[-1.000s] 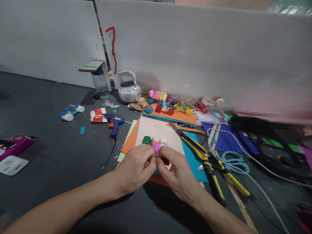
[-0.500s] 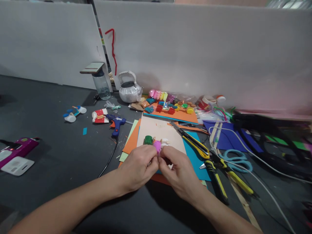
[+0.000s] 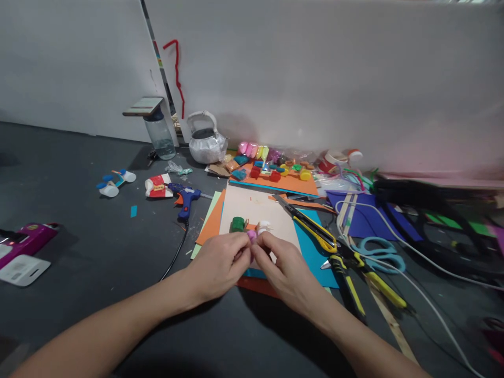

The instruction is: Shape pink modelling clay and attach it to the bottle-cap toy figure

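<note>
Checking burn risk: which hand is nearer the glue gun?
Left: the left hand is right of the glue gun, nearer the camera; the right hand is farther right.

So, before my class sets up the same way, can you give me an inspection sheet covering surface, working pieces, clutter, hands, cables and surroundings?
Surface: dark grey table, a blue scrap lying on it.
Working pieces: pink piece, mostly hidden by fingers; green round piece and white piece just beyond.
Clutter: utility knife across coloured sheets; scissors to its right; blue glue gun left of the sheets.
Hands: left hand and right hand pinch the pink piece together.
Cables: black cord from the glue gun; white cable at right.
Surroundings: white panels behind; silver kettle and bottle before them.
</note>
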Demonstrator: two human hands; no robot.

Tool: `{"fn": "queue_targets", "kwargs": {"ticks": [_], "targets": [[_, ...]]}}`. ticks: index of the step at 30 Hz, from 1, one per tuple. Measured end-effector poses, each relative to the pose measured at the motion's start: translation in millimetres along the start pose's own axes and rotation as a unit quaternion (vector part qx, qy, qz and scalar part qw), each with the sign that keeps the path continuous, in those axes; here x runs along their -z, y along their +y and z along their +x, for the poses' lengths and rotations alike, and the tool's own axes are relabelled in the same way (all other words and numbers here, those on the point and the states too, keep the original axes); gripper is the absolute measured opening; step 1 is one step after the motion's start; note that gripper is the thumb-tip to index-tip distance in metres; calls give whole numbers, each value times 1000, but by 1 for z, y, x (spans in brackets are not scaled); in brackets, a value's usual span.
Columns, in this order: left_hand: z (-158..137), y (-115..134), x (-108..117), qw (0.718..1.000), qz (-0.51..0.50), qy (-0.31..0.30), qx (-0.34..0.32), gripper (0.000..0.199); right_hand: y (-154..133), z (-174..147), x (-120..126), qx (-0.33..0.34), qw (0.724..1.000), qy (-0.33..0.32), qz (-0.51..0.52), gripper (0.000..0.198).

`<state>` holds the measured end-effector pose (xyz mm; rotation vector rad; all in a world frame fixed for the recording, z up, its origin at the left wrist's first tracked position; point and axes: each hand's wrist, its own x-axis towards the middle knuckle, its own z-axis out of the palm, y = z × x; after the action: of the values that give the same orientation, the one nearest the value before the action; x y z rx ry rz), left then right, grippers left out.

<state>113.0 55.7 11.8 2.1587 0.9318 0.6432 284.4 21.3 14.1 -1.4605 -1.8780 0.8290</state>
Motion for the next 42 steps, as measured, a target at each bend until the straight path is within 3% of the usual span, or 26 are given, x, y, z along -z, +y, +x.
{"fn": "queue_targets", "kwargs": {"ticks": [12, 19, 28, 33, 39, 42], "targets": [[-1, 1, 2, 996, -83, 24, -17, 24, -6, 6, 1, -7, 992, -20, 123, 32], [0, 3, 1, 999, -51, -4, -17, 21, -1, 4, -3, 17, 997, 6, 75, 32], [0, 9, 6, 998, 18, -41, 49, 16, 4, 3, -5, 75, 996, -32, 24, 20], [-2, 10, 3, 994, -100, -35, 32, 19, -4, 2, 0, 95, 994, -22, 47, 23], [-1, 11, 8, 960, -266, -52, 77, 21, -10, -1, 5, 90, 990, -13, 104, 29], [1, 10, 15, 955, -281, -74, 67, 23, -11, -1, 9, 83, 990, -14, 116, 28]]}}
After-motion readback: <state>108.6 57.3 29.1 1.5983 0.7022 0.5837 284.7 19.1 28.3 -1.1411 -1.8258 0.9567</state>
